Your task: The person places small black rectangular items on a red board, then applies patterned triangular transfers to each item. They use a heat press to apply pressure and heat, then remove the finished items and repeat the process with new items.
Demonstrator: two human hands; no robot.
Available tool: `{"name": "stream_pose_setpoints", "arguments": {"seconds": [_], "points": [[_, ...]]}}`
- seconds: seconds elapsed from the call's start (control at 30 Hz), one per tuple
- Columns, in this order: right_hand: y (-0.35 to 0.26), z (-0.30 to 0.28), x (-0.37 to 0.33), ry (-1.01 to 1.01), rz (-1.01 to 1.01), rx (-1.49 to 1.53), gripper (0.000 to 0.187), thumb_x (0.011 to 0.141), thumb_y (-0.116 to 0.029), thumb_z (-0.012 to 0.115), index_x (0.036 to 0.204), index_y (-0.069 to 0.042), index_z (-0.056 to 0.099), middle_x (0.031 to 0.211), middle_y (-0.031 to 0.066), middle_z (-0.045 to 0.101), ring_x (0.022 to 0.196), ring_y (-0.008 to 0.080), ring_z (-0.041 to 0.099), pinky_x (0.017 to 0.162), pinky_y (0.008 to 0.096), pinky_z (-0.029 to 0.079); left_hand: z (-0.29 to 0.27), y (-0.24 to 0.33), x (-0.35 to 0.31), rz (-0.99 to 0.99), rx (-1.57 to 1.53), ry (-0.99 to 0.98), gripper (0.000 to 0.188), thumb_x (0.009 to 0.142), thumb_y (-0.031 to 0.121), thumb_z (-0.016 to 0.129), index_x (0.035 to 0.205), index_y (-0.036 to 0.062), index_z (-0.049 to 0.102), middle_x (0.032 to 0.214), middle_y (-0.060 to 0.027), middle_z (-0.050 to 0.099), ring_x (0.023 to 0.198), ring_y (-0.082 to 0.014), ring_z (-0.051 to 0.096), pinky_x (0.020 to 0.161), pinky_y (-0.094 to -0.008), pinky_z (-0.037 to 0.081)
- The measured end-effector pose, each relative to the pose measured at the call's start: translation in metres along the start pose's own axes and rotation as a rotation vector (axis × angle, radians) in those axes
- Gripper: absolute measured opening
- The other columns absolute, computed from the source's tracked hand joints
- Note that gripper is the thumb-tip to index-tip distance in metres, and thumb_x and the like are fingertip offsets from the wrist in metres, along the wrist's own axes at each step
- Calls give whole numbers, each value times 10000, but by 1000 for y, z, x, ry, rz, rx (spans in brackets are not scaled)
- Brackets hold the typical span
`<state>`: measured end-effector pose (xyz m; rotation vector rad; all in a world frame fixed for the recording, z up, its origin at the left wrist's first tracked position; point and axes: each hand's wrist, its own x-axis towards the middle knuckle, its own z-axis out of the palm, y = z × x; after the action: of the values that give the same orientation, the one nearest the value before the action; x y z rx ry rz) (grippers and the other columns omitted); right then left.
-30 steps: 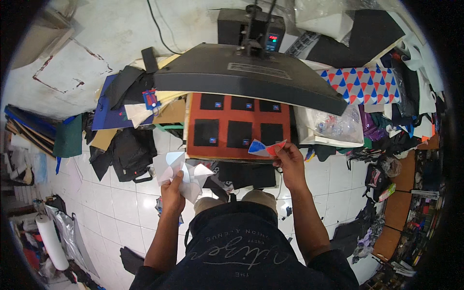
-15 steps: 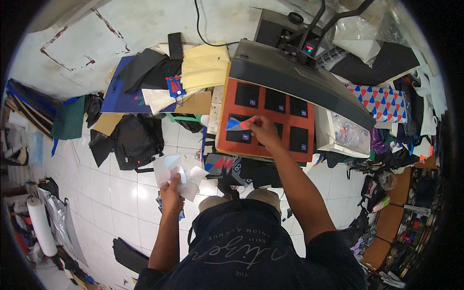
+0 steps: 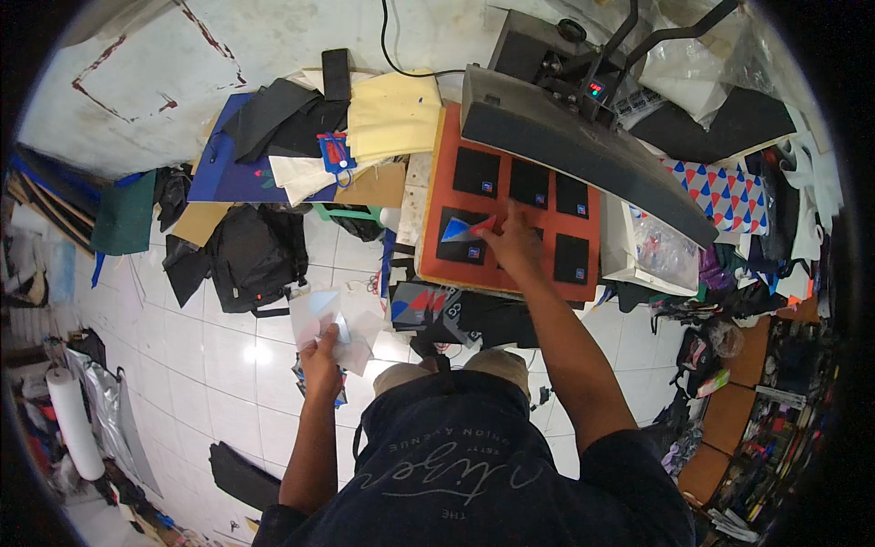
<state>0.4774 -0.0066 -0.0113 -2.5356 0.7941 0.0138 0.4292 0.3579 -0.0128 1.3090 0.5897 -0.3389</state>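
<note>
My right hand [image 3: 514, 244] pinches a small red and blue triangular piece [image 3: 459, 229] over the near-left black square [image 3: 450, 252]. Several black fabric squares, each with a small blue mark at a corner, lie in two rows on the orange-brown pad [image 3: 441, 173] of a heat press. Its dark upper plate [image 3: 583, 150] is raised and tilted above the pad's right side. Below and left of the press, my left hand [image 3: 319, 357] grips several thin white paper sheets [image 3: 313, 314] between thumb and fingers. My right fingers and forearm partly hide the middle near square.
Left of the press are yellow cloth [image 3: 387, 118], black fabric pieces [image 3: 273, 118] and a phone [image 3: 335, 75]. A black backpack [image 3: 251, 260] sits on the tiled floor. Printed pieces [image 3: 424, 305] lie at the press's near edge; a white box [image 3: 624, 251] stands right.
The triangular piece in my right hand has turned and now sits nearer the middle of the black square. The papers in my left hand have shifted slightly. The whole view has moved a little.
</note>
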Motion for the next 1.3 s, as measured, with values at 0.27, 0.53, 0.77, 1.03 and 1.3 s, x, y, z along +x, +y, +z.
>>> {"name": "stream_pose_setpoints", "arguments": {"seconds": [0.27,0.53,0.77,1.03,1.3], "points": [[-6,19,-38,67,-525,-235,409,861,-318,611,1220,-122,590,1109,85,567,1045,251,545,877,431,395,5,2,3,-33,29,-41,385,900,121,608,1247,-16,514,1151,-127,591,1018,-212,586,833,-325,497],[-9,30,-50,57,-550,-268,428,879,-349,570,1238,-115,582,1231,103,530,1138,265,492,937,451,342,1,-6,7,58,49,-74,379,900,114,609,1241,-26,519,1151,-132,593,1020,-209,589,844,-321,492],[-9,36,-57,78,-549,-216,452,867,-347,580,1236,-89,543,1230,139,521,1143,319,498,941,495,354,0,-16,-1,28,37,-75,392,894,123,623,1231,-47,520,1134,-142,604,978,-214,605,814,-324,507],[-14,37,-58,80,-519,-206,467,871,-352,585,1257,-97,521,1237,140,506,1185,318,459,963,511,340,-2,-14,3,-38,81,-78,400,890,126,627,1232,-52,520,1138,-143,602,990,-218,598,825,-326,503],[-15,37,-57,60,-498,-163,487,863,-361,603,1247,-69,536,1263,158,505,1169,312,472,960,492,325,-6,-19,8,45,80,-94,383,891,128,618,1229,-29,531,1141,-134,600,1007,-215,587,837,-329,493]]}}
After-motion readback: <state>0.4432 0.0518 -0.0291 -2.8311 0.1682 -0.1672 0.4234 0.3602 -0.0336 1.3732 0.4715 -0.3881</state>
